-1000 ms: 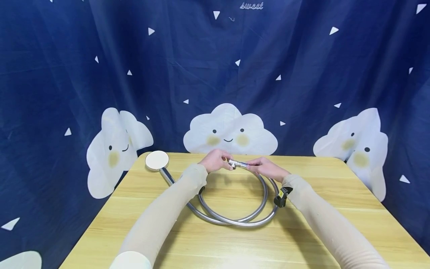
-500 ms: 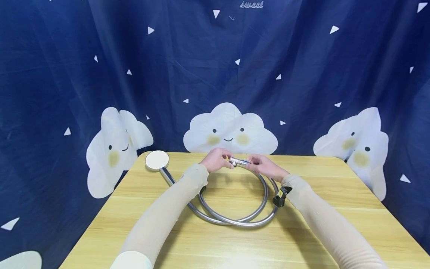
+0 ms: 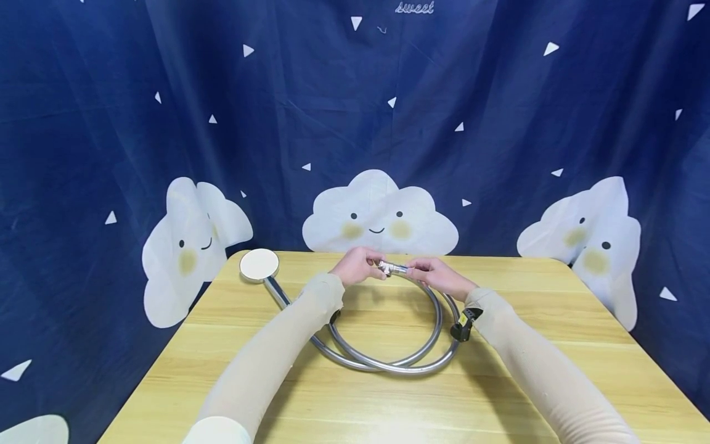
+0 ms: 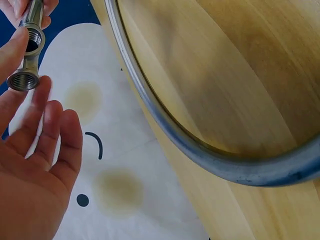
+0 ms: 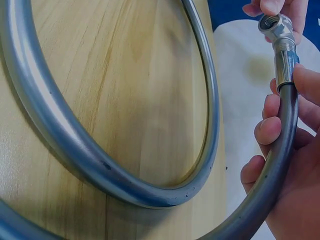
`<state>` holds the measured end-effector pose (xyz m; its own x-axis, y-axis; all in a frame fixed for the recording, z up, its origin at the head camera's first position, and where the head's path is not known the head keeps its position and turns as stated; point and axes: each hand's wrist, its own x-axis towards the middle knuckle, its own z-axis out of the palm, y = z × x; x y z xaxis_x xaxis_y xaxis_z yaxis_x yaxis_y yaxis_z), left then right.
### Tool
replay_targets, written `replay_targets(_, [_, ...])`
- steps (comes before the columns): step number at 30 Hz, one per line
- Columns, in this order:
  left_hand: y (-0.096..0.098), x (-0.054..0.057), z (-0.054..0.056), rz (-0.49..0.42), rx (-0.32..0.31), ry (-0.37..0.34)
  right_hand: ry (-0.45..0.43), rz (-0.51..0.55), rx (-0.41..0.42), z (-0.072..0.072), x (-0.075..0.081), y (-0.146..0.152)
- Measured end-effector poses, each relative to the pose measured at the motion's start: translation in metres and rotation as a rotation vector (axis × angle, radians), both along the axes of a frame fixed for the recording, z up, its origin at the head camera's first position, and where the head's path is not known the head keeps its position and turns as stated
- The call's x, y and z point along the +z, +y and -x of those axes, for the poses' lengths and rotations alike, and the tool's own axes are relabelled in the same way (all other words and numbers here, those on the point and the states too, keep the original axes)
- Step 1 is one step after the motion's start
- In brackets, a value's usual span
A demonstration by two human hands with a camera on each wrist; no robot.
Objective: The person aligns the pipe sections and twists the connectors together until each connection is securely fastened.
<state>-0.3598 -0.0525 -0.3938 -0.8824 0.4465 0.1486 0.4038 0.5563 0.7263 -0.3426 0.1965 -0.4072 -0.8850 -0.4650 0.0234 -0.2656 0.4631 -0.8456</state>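
Note:
Over the far part of the table, my left hand [image 3: 355, 266] pinches a small chrome pipe fitting [image 4: 31, 62] between thumb and fingertips. Two round openings with inner threads show on it in the left wrist view. My right hand [image 3: 440, 277] grips the chrome end nut [image 5: 285, 67] of a grey metal shower hose [image 3: 407, 370], thumb on the nut and fingers curled beneath the hose. Fitting and nut meet end to end in one line. The hose lies in loops on the wood and leads to a round shower head [image 3: 259, 265] at the far left.
The light wooden table [image 3: 355, 407] has rounded far corners. Behind it hangs a dark blue curtain [image 3: 333, 111] with cloud prints. A black wrist camera [image 3: 463, 327] on the right sleeve hangs close by the hose loop.
My right fingers shift slightly around the hose's end nut, and the fitting turns a little. The left hand stays nearly in place; the shower head and hose loops lie as before.

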Motion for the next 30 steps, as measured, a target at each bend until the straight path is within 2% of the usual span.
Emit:
replay_targets(4, [0.0,-0.001,0.001,-0.038,-0.006,-0.042,-0.002,-0.002,-0.002,0.0,0.001,-0.001])
replay_targets(13, [-0.001,-0.004,0.002,-0.086,-0.023,-0.069,0.014,-0.037,-0.003,0.0,-0.001,-0.002])
replay_targets(19, [0.002,-0.003,0.001,-0.122,-0.003,-0.109,-0.015,-0.038,-0.021,-0.001,0.001,-0.004])
replay_targets(30, [0.007,-0.01,0.007,-0.225,0.031,-0.193,0.035,0.02,-0.016,-0.002,0.001,-0.002])
